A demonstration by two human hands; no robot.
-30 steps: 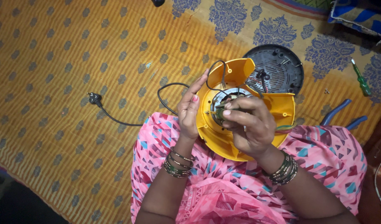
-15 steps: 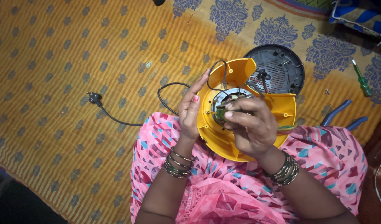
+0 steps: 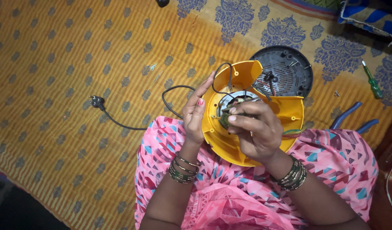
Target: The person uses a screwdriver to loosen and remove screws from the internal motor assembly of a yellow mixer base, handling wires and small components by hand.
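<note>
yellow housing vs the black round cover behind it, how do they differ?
The yellow housing rests on the person's lap, steadied by the left hand while the right hand works at its middle; the black round cover lies untouched on the patterned cloth. The housing is larger, with raised walls and wires inside; the cover is a flatter ribbed disc. Both are roundish plastic shells, open side up.

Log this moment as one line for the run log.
left hand: steadies yellow housing rim | right hand: fingers at motor inside | black cord and plug on mat | black cover, screwdriver nearby
</note>
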